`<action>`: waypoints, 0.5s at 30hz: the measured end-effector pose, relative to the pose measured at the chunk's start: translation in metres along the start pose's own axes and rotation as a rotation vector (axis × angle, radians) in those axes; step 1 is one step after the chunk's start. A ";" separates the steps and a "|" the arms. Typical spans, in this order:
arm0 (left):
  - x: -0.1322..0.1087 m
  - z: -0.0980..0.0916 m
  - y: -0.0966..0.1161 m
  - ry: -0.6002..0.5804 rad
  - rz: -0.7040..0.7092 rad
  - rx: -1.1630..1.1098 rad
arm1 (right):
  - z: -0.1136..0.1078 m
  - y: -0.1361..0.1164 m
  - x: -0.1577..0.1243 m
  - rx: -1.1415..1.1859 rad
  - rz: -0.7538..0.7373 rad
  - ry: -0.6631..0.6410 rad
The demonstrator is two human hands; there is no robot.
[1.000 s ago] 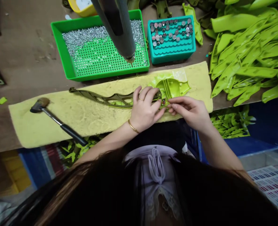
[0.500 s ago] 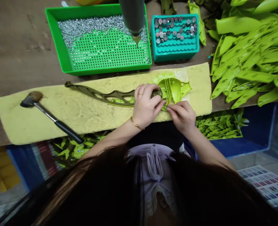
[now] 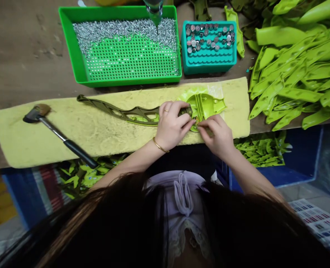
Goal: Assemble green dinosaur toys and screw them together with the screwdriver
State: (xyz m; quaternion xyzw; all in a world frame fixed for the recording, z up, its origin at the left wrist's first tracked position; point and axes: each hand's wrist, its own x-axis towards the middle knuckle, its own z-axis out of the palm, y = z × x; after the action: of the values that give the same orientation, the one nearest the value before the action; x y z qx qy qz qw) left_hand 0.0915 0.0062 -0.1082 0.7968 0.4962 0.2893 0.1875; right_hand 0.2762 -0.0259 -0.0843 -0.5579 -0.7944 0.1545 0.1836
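The olive frame point(image 3: 117, 111), a long openwork piece, lies across a yellow foam pad point(image 3: 98, 134) on the counter point(image 3: 28, 56). Its 3 o'clock end meets the lime shell point(image 3: 208, 103), which lies hollow side up. The left hand point(image 3: 172, 126) sits on that joint, its fingers curled over the end of the frame and clenched on it, its thumb stretched toward 3 o'clock. A thin bracelet point(image 3: 159, 146) circles that wrist. The right hand point(image 3: 217, 136) comes in from 4 o'clock, its fingertips pinched onto the near edge of the shell and touching the left thumb. Whether a small part sits between them is too blurred to tell.

At 9 o'clock from the hands, well apart on the pad, a hammer point(image 3: 57, 132) lies with its head toward 10 o'clock. At 12 o'clock, beyond the pad, stands a green tray point(image 3: 70, 48) with screws point(image 3: 111, 29) heaped along its far side; a driver tip point(image 3: 155, 11) hangs over them. Just beside it at 1 o'clock is a teal tray point(image 3: 209, 69) holding round metal pieces point(image 3: 206, 35). At 2 o'clock a pile of lime shells point(image 3: 293, 67) covers the counter.
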 end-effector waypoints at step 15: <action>-0.009 -0.032 -0.002 -0.044 0.183 0.065 | 0.010 -0.018 0.007 -0.113 -0.062 0.009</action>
State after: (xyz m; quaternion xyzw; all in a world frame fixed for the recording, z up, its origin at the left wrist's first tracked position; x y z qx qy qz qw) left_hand 0.0661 -0.0006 -0.0876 0.8506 0.4263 0.2712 0.1452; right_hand 0.2544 -0.0254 -0.0843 -0.5433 -0.8179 0.1013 0.1601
